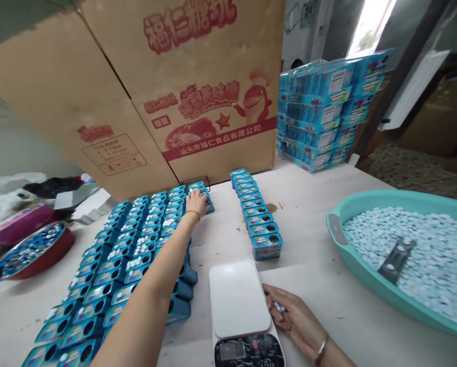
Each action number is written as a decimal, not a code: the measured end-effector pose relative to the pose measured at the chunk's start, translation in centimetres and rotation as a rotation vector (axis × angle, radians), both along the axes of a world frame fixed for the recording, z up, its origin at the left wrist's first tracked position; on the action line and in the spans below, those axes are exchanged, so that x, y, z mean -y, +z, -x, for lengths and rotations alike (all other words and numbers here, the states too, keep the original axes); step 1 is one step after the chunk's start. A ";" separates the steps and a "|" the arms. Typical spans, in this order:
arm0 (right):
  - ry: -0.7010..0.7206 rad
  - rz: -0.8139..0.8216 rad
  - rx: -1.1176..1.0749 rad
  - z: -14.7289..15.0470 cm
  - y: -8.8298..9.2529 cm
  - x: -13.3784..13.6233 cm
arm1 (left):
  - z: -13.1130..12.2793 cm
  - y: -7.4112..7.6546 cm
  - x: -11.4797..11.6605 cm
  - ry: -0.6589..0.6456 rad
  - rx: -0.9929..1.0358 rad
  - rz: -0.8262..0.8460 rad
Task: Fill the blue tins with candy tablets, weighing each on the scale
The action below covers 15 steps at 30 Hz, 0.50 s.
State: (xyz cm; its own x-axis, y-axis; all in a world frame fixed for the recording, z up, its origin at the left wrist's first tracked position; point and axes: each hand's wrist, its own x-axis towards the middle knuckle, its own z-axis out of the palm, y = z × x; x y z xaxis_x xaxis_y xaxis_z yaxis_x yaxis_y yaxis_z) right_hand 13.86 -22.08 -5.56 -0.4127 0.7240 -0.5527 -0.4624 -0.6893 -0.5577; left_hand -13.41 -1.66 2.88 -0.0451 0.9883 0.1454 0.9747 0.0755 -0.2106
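A: Head view: left hand (196,203) rests closed on a blue tin (206,201) at the far row's end; its fingers hide the tin's label.

B: Right hand (292,316), beside the scale (239,298), loosely cups white candies (278,307); carton (198,86) print reads 汕头市福仁食品有限公司.

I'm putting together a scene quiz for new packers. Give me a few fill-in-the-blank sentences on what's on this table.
1. The left hand reaches to the far end of the rows of small ____ tins.
2. The right hand rests beside the white ____.
3. The teal tub holds pale blue candies and a dark ____.
4. Behind the tins stands a large ____ box.

Missing words: blue; scale; scoop; cardboard
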 end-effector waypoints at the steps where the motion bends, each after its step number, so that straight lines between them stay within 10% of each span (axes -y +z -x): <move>1: 0.000 -0.003 0.000 0.2 0.0 -0.2 | 0.1 -0.1 -0.3 -0.017 -0.013 0.013; 7: -0.118 0.051 -0.012 -0.8 -0.4 0.8 | -1.4 2.1 1.4 -0.164 -0.081 0.093; 15: -0.185 0.142 -0.043 -4.7 -0.1 4.6 | -8.6 7.9 15.8 -0.476 -0.077 0.359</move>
State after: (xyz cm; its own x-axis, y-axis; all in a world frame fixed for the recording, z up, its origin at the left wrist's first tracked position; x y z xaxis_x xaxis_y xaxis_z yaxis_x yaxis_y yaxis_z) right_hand 18.61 -26.64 -5.69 -0.3055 0.7058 -0.6392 -0.6091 -0.6608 -0.4386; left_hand -4.83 -17.49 10.80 0.4123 0.8852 -0.2156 0.8647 -0.4547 -0.2135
